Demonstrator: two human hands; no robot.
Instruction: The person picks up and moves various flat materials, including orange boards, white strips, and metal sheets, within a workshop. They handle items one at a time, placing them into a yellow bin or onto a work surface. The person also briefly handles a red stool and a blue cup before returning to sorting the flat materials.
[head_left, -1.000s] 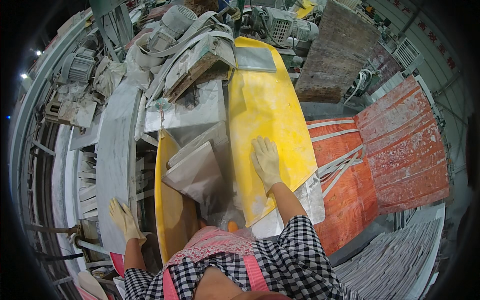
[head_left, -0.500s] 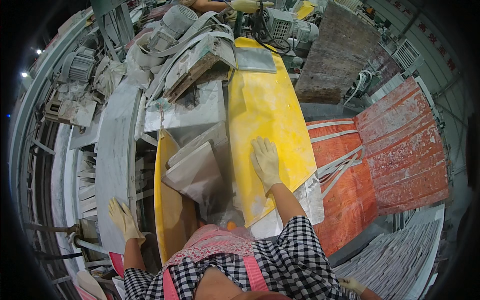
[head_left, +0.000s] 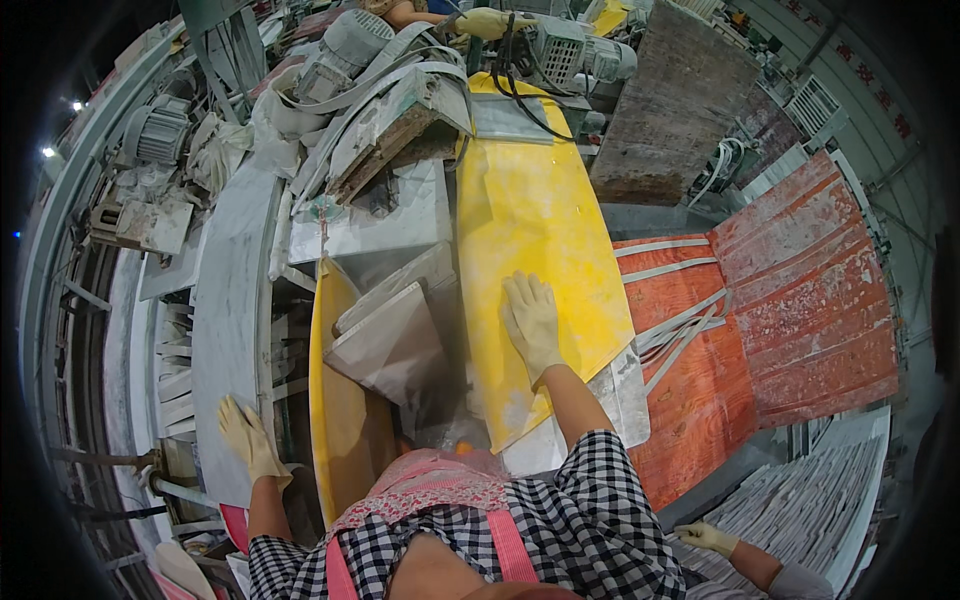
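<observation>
My left hand (head_left: 247,440), in a pale rubber glove, lies flat with fingers extended on a long grey-veined stone slab (head_left: 228,320). Gloved the same way, my right hand (head_left: 532,325) rests palm down on a bright yellow sheet-covered board (head_left: 545,230), its fingers stretched out. Neither hand grips anything. Between my arms are a tilted grey slab (head_left: 390,340) and an upright yellow panel (head_left: 322,390). A flat grey plate (head_left: 500,118) sits at the far end of the yellow surface, partly crossed by a black cable (head_left: 540,115).
Another person's gloved hand (head_left: 708,538) is over stacked thin slabs (head_left: 790,510) at lower right; a second gloved hand (head_left: 490,23) shows at the far top. Motors (head_left: 157,132) and a dusty machine part (head_left: 400,135) stand beyond. Orange-red boards (head_left: 690,400) with pale straps lie rightward.
My hands stay in place. The other person's hand at lower right has come further into view. At the top, the far gloved hand has shifted and the black cable now hangs across the grey plate.
</observation>
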